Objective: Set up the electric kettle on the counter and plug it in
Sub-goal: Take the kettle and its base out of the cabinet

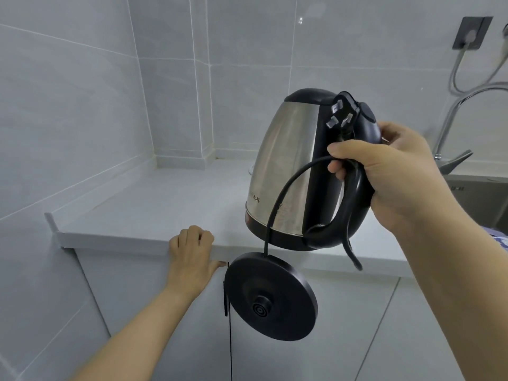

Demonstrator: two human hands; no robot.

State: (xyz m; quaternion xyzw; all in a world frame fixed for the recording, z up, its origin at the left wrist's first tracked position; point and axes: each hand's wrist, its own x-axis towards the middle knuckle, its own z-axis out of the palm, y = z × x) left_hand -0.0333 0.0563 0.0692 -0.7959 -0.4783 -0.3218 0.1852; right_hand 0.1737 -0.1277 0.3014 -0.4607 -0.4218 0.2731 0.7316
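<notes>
My right hand (384,177) grips the black handle of a stainless steel kettle (291,171) and holds it tilted in the air above the white counter (154,204). The same hand pinches the black cord (286,188). The three-pin plug (342,112) sticks up by the kettle's lid. From the cord the round black base (270,296) hangs on edge in front of the cabinet, below the counter's rim. My left hand (191,255) rests curled on the counter's front edge, left of the base, with nothing in it.
A dark wall socket (471,33) with a grey plug in it sits at the upper right. Below it stand a chrome tap (453,111) and a steel sink (478,196). White cabinet doors (357,325) run under the counter. Tiled walls close the corner.
</notes>
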